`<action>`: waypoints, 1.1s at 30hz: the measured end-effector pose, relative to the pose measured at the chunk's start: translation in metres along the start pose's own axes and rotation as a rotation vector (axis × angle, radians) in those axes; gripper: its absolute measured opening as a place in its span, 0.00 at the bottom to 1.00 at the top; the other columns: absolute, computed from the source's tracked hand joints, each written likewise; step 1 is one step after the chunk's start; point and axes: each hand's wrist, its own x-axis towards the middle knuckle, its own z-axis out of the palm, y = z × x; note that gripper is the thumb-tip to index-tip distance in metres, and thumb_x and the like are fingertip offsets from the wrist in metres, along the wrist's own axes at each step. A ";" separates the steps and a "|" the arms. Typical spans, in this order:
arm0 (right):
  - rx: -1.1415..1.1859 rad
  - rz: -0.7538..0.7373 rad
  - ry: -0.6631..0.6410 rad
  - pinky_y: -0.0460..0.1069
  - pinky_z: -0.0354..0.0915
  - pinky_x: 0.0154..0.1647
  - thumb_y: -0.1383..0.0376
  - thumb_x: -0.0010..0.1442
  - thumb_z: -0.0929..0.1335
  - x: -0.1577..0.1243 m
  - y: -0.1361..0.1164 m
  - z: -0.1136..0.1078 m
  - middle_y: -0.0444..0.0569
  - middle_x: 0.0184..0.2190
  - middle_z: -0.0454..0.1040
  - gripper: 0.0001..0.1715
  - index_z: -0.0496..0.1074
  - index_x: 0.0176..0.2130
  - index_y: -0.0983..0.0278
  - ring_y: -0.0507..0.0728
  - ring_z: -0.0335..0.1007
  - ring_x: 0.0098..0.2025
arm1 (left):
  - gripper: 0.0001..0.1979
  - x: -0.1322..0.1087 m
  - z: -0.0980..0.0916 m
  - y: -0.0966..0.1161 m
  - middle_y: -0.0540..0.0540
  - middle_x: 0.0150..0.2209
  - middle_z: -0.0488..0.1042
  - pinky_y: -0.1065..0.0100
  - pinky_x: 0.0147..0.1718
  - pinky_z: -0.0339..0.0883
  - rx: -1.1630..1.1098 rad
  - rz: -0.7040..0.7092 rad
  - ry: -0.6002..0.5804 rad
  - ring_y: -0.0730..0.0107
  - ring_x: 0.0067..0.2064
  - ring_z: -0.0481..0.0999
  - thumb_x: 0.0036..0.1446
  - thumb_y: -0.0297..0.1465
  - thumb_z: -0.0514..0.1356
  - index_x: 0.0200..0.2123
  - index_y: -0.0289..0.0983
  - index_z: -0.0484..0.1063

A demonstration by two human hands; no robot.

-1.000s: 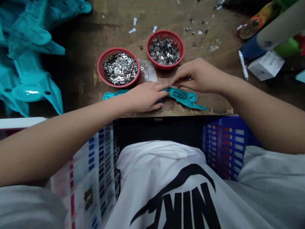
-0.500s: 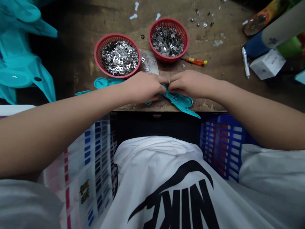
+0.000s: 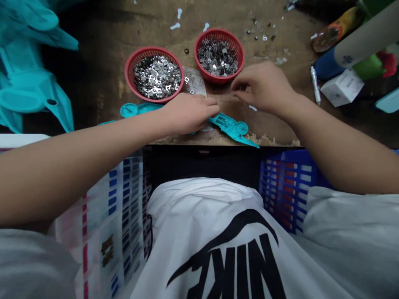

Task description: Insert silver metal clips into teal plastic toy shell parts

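My left hand [image 3: 195,112] rests on a teal plastic part [image 3: 232,126] at the table's front edge, its fingers closed over the part's upper end. Another teal plastic piece [image 3: 129,110] shows past my left wrist. My right hand [image 3: 262,87] is raised off the part, just right of a red basket [image 3: 219,79] heaped with small metal pieces. Its fingers are bent and a little blurred; whatever they hold is hidden. A second red basket [image 3: 127,74], full of shiny metal clips, stands behind my left hand. The orange screwdriver seen earlier is out of sight.
Large teal plastic mouldings [image 3: 34,91] are stacked at left. A pen [image 3: 315,85], a white box [image 3: 341,88] and a bottle [image 3: 330,35] are at right. Loose metal bits [image 3: 264,38] lie at the back. Below the edge stand a white crate [image 3: 118,232] and a blue crate [image 3: 280,187].
My right hand has left the teal plastic part and moved up and right, over where the screwdriver lay. My left hand stays on the part.
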 end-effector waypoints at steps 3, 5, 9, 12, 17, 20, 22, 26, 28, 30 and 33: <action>-0.103 0.309 0.011 0.71 0.81 0.62 0.61 0.80 0.76 0.005 0.014 -0.003 0.68 0.63 0.93 0.21 0.93 0.66 0.61 0.78 0.87 0.61 | 0.30 -0.002 -0.003 -0.001 0.38 0.70 0.90 0.52 0.57 0.84 0.040 -0.033 0.004 0.42 0.64 0.92 0.79 0.25 0.65 0.77 0.50 0.86; -0.133 0.390 -0.043 0.74 0.83 0.62 0.61 0.78 0.75 0.007 0.022 0.002 0.70 0.63 0.92 0.24 0.93 0.66 0.62 0.82 0.87 0.62 | 0.30 -0.002 -0.005 -0.001 0.37 0.72 0.88 0.51 0.57 0.84 0.074 -0.031 -0.017 0.41 0.65 0.92 0.81 0.25 0.63 0.78 0.51 0.86; -0.099 0.380 -0.017 0.78 0.81 0.63 0.56 0.77 0.73 0.010 0.041 0.019 0.68 0.61 0.93 0.25 0.95 0.64 0.56 0.83 0.86 0.61 | 0.26 -0.001 -0.006 0.002 0.36 0.70 0.88 0.51 0.55 0.84 0.147 -0.053 -0.053 0.39 0.64 0.93 0.84 0.29 0.61 0.75 0.51 0.89; -0.051 0.366 0.016 0.76 0.79 0.64 0.48 0.77 0.75 0.011 0.056 0.028 0.65 0.57 0.93 0.23 0.95 0.61 0.52 0.81 0.84 0.59 | 0.23 -0.001 -0.004 0.003 0.37 0.66 0.90 0.51 0.54 0.83 0.142 -0.080 -0.030 0.41 0.59 0.94 0.84 0.30 0.63 0.72 0.50 0.92; -0.050 0.340 0.017 0.73 0.79 0.59 0.48 0.80 0.75 0.008 0.065 0.033 0.68 0.62 0.90 0.25 0.94 0.64 0.53 0.83 0.85 0.62 | 0.22 0.000 0.001 0.001 0.39 0.56 0.92 0.56 0.50 0.81 0.147 -0.068 0.027 0.47 0.56 0.94 0.81 0.28 0.64 0.69 0.49 0.91; -0.052 0.347 0.000 0.73 0.79 0.63 0.51 0.84 0.71 0.006 0.055 0.028 0.67 0.69 0.88 0.24 0.92 0.66 0.54 0.83 0.83 0.68 | 0.21 0.000 0.000 0.000 0.39 0.54 0.92 0.56 0.49 0.82 0.184 -0.056 0.017 0.46 0.57 0.94 0.80 0.27 0.63 0.67 0.46 0.90; -0.103 0.355 -0.019 0.73 0.77 0.67 0.56 0.85 0.69 0.006 0.045 0.022 0.67 0.71 0.88 0.24 0.91 0.66 0.55 0.83 0.82 0.71 | 0.19 0.001 -0.003 0.000 0.38 0.57 0.92 0.54 0.51 0.83 0.186 -0.041 -0.007 0.43 0.59 0.94 0.82 0.29 0.63 0.66 0.45 0.91; -0.231 0.392 -0.113 0.71 0.76 0.67 0.64 0.82 0.68 0.007 0.029 0.004 0.67 0.67 0.92 0.25 0.91 0.67 0.58 0.79 0.85 0.66 | 0.19 0.004 -0.009 0.002 0.37 0.62 0.92 0.53 0.56 0.84 0.082 -0.094 -0.032 0.41 0.64 0.93 0.82 0.30 0.64 0.69 0.44 0.88; -0.253 0.431 -0.122 0.68 0.75 0.63 0.65 0.82 0.70 0.004 0.027 -0.010 0.67 0.65 0.93 0.24 0.91 0.68 0.59 0.77 0.86 0.63 | 0.22 0.006 -0.011 0.002 0.36 0.63 0.92 0.54 0.55 0.84 -0.004 -0.169 -0.049 0.41 0.64 0.94 0.81 0.29 0.66 0.74 0.43 0.83; -0.232 0.404 -0.140 0.64 0.73 0.58 0.65 0.80 0.73 -0.001 0.026 -0.025 0.67 0.64 0.93 0.25 0.91 0.69 0.61 0.75 0.86 0.61 | 0.27 0.007 -0.011 0.002 0.35 0.63 0.91 0.55 0.56 0.83 -0.075 -0.225 -0.061 0.40 0.63 0.94 0.80 0.29 0.68 0.77 0.42 0.79; -0.091 0.179 -0.269 0.61 0.71 0.54 0.63 0.77 0.75 -0.009 0.016 -0.040 0.60 0.57 0.96 0.26 0.93 0.68 0.59 0.71 0.88 0.54 | 0.30 0.008 -0.011 -0.003 0.34 0.64 0.90 0.55 0.59 0.82 -0.156 -0.248 -0.038 0.40 0.64 0.93 0.76 0.28 0.71 0.78 0.40 0.77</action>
